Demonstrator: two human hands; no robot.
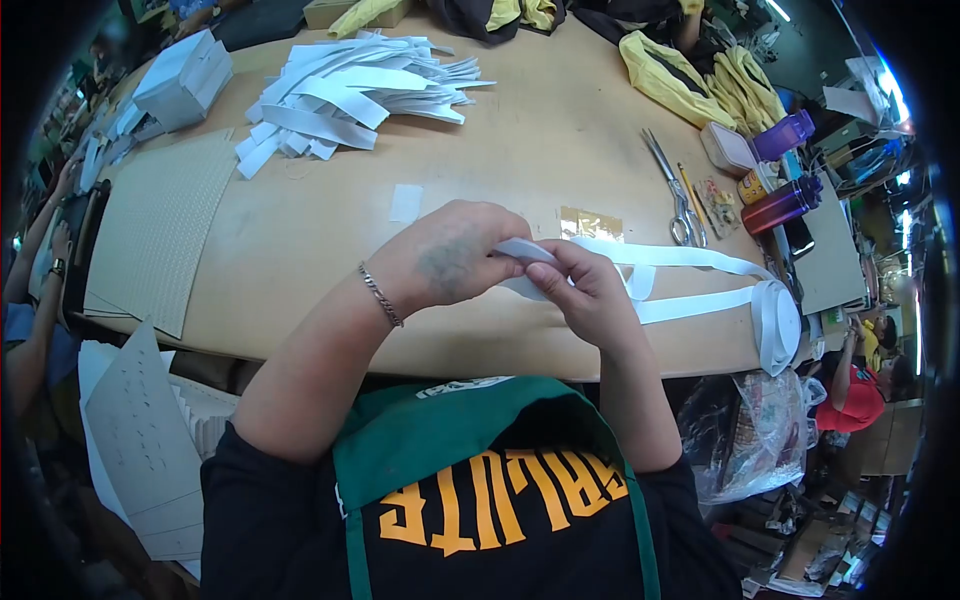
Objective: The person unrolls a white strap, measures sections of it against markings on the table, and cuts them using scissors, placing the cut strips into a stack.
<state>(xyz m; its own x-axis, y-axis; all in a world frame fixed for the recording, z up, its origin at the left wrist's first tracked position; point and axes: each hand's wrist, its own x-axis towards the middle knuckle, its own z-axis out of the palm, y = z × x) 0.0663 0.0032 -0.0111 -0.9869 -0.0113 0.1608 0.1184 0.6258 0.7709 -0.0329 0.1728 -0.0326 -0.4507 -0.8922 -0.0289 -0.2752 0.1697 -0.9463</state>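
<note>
Both of my hands meet over the front middle of the table, gripping a white elastic band (698, 256). My left hand (462, 252) is closed, pinching the band near its end. Close beside it, my right hand (590, 290) is closed too, with thumb and fingers pressed on the same band. From there the band runs right in loops to a white roll (776, 325) at the table's right edge. A small white square (406, 203) lies just beyond my left hand. Past my right hand is a strip of shiny brown tape (591, 223).
A heap of cut white strips (365, 95) and a white box (184, 80) lie at the back left. Scissors (677, 200), a pencil (691, 200) and a purple bottle (782, 204) are at right. Yellow and black cloth (690, 80) lies behind. Other people sit around the edges.
</note>
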